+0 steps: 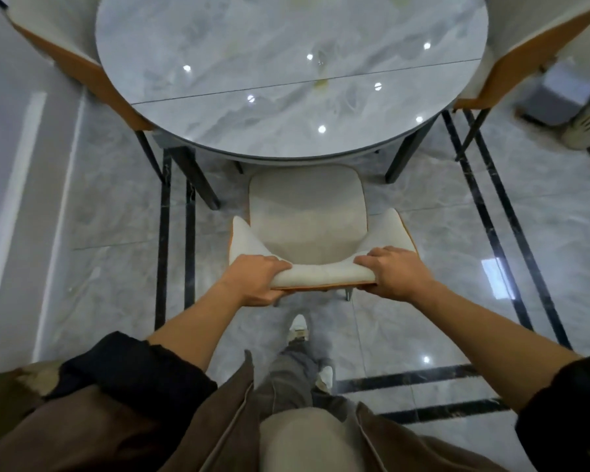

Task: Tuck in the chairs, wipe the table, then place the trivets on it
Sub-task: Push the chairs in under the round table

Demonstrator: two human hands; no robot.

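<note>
Gripping the chair [307, 212] backrest, left hand [258, 281] and right hand [394, 272], near the table [218, 46].

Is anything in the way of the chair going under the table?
Nothing visible. The left hand and right hand grip the chair; its seat front reaches the table edge, table legs standing off to both sides.

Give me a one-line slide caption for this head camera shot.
The left hand and right hand grip the backrest of a cream chair facing a round marble-look table with yellowish smears.
</note>
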